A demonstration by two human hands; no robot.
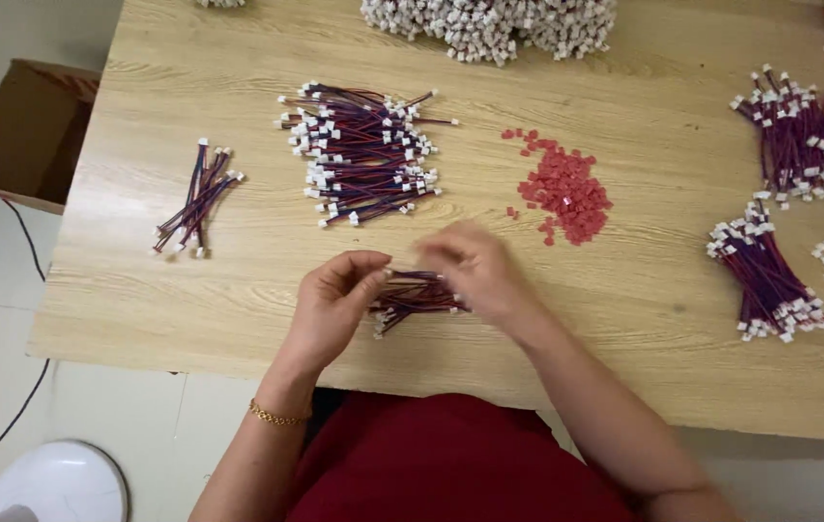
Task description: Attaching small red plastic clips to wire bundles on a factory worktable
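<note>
wire bundle [412, 295] between both hands' fingertips [373, 275], apparently

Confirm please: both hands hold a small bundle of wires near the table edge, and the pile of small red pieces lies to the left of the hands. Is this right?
Not quite. In the head view the pile of small red pieces lies up and to the right of the hands. The left hand and right hand do hold the small bundle of wires near the table edge.

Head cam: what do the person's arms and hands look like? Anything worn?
Both forearms are bare, with no sleeves or gloves. The left hand has a thin gold chain bracelet at the wrist. The right hand is motion-blurred; no jewellery is visible on it.
</note>
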